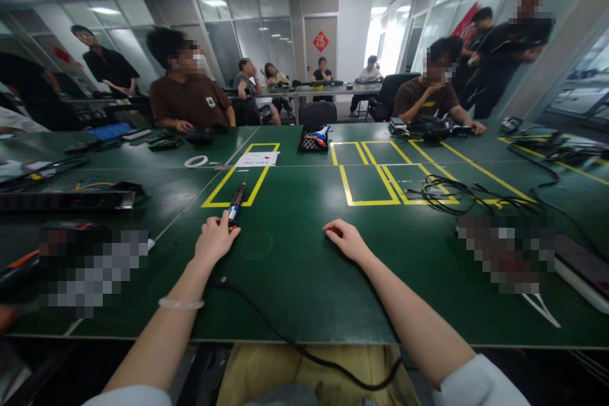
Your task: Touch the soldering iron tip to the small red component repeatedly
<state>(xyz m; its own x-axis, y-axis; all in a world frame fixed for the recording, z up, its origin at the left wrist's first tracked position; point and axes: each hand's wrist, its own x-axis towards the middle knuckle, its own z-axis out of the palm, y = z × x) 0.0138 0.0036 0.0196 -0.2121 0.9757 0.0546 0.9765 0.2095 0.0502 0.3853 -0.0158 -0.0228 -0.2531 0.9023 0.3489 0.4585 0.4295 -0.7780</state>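
Observation:
A pen-like electric screwdriver (236,202) in black, silver and blue points away across the left yellow tape frame (259,187). My left hand (216,238) closes over its near end, with the index finger along the top and the thumb to the right. On the green table to the right rests my right hand (346,240), its fingers curled together with nothing seen in them. A printed white sheet (257,159) lies at the far part of the left frame. Farther back sits a black tray (313,139) with small parts and a blue, white and red item.
A tape roll (196,162) lies back left, a power strip (95,200) far left. Coiled black cables (447,193) cover part of the right tape frames. A black cable (280,333) crosses the near edge. Several people sit or stand beyond the table.

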